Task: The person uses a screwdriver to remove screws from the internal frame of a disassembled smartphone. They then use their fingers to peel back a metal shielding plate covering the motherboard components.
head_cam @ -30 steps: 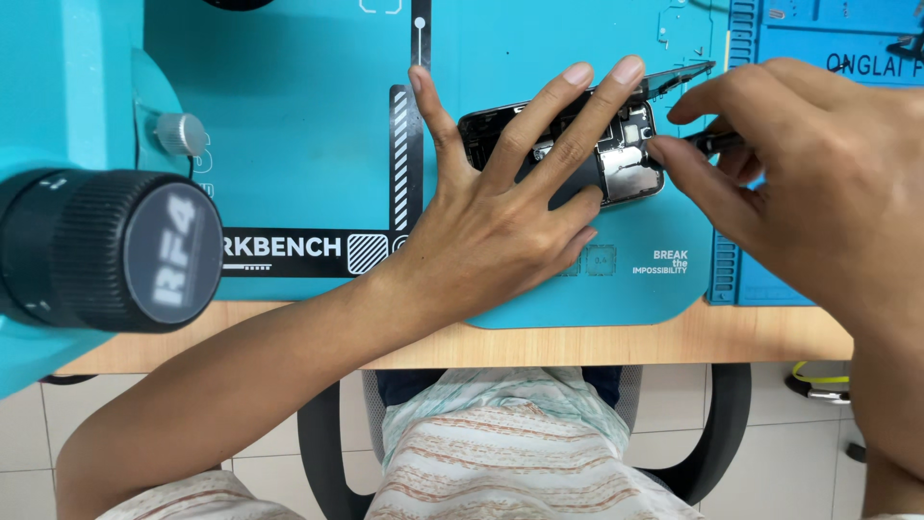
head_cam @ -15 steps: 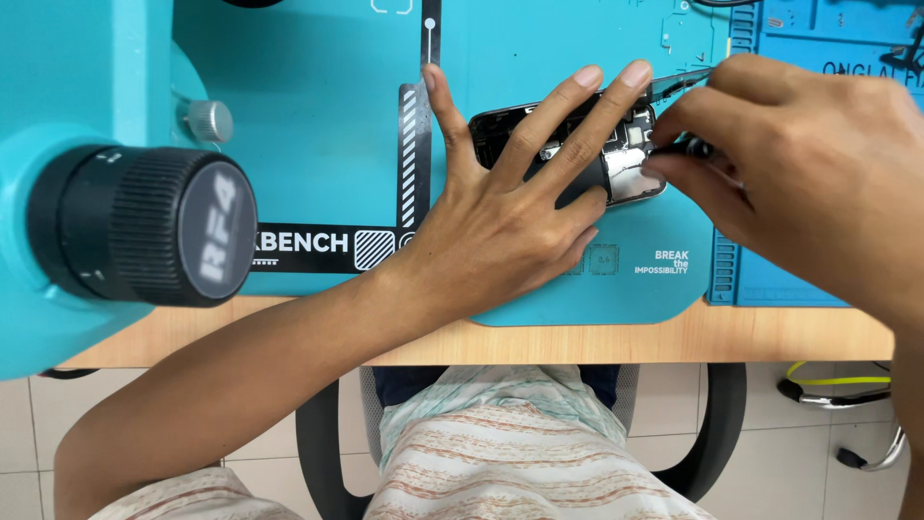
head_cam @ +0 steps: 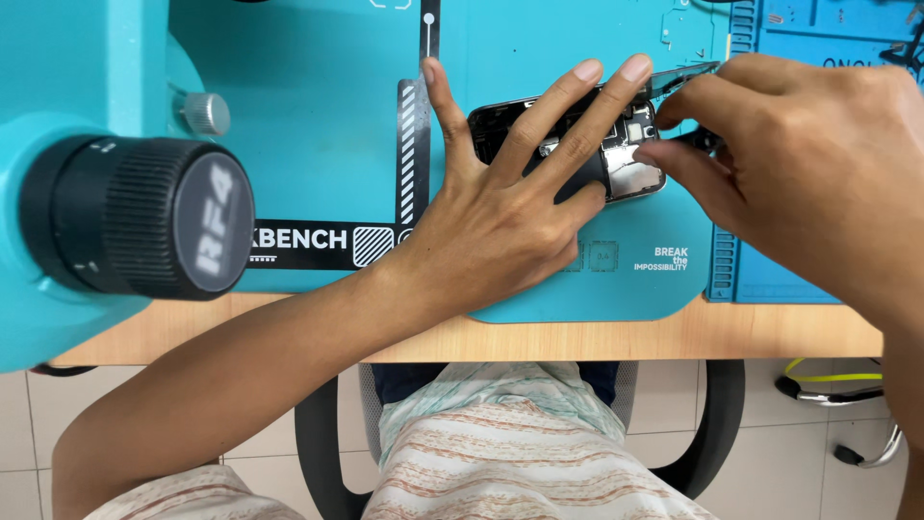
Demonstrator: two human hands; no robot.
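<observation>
One phone (head_cam: 630, 173), two hands, one pair of tweezers (head_cam: 679, 79), two mats, one microscope knob — that's the count. The phone lies opened, back up, on the teal mat (head_cam: 318, 116), upper middle of the view, long axis running left-right and tilted slightly, right end a bit lower. Dark frame, inner parts exposed: silver metal shields and small boards at the right end, black area to the left mostly hidden under fingers.

Left hand (head_cam: 500, 217) lies flat on the phone, fingers spread and straight, pinning it down; not curled round anything. Thumb sticks out to the left onto the mat, fingertips reach the phone's far edge.

Right hand (head_cam: 818, 164) comes in from the right, fingers pinched closed on the tweezers, whose dark tips point left over the phone's top right corner. Index tip touches the phone's right end. Whether the tips hold a part — cannot tell.

Blue mat (head_cam: 799, 279) with ridged edge sits just right of the teal one. Big black knob (head_cam: 135, 217) on a teal microscope body fills the left foreground, blurred. Wooden table (head_cam: 674, 339) edge below, chair (head_cam: 712, 424) and striped clothes beneath.
</observation>
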